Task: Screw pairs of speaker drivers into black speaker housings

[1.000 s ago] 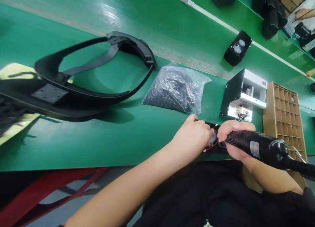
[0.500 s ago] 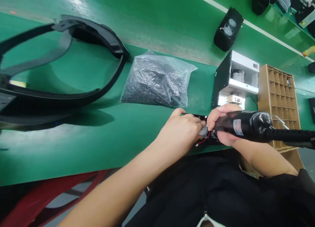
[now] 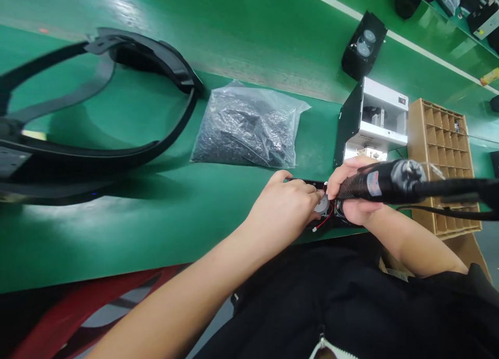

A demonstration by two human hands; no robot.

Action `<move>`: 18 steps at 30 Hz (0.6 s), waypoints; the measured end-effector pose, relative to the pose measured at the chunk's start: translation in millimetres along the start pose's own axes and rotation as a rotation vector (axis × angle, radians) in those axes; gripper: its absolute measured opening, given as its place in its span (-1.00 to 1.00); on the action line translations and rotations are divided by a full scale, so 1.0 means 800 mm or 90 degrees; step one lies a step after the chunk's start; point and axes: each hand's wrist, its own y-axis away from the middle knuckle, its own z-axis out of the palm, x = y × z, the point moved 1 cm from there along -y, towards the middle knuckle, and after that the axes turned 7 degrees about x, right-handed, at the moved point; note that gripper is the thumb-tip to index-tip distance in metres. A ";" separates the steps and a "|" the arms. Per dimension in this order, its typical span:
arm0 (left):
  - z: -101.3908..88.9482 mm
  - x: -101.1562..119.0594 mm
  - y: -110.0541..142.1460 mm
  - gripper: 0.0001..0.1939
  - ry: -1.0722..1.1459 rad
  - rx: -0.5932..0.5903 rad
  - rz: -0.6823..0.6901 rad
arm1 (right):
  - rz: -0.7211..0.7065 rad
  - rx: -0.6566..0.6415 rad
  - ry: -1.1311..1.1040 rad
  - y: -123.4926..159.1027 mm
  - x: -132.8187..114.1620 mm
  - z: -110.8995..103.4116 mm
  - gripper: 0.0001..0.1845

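My right hand [image 3: 343, 177] is wrapped round a black electric screwdriver [image 3: 378, 184], tilted with its cable end towards me; its tip is hidden behind my fingers. Below it, near the bench's front edge, lies a black panel [image 3: 348, 224] carrying round grey speaker drivers [image 3: 322, 206]. My left hand [image 3: 283, 205] is closed on the left part of this panel, with fingertips against one driver. A thin red wire [image 3: 324, 224] with a small white connector runs beside that driver.
A clear bag of small black parts [image 3: 247, 128] lies beyond my left hand. Further right stand a white and black machine [image 3: 384, 133] and a divided cardboard box [image 3: 448, 156]. A large black headband-like device [image 3: 136, 151] is at left, a black speaker box [image 3: 362, 47] at the back.
The view has shifted, so the bench things appear further left. The screwdriver's rear end has swung upward in view. Both hands stay at the panel with the same holds.
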 end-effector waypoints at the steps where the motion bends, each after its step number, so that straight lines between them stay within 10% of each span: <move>1: 0.001 0.000 0.000 -0.89 0.005 -0.001 -0.003 | -0.019 0.012 -0.021 -0.006 -0.004 0.002 -0.06; 11: 0.006 -0.005 0.008 -0.73 -0.011 0.006 -0.003 | -0.185 0.223 -0.096 -0.052 -0.128 -0.078 -0.43; 18: 0.011 -0.010 0.011 -0.76 -0.026 0.050 0.020 | -0.313 0.326 -0.059 -0.079 -0.102 -0.079 -0.35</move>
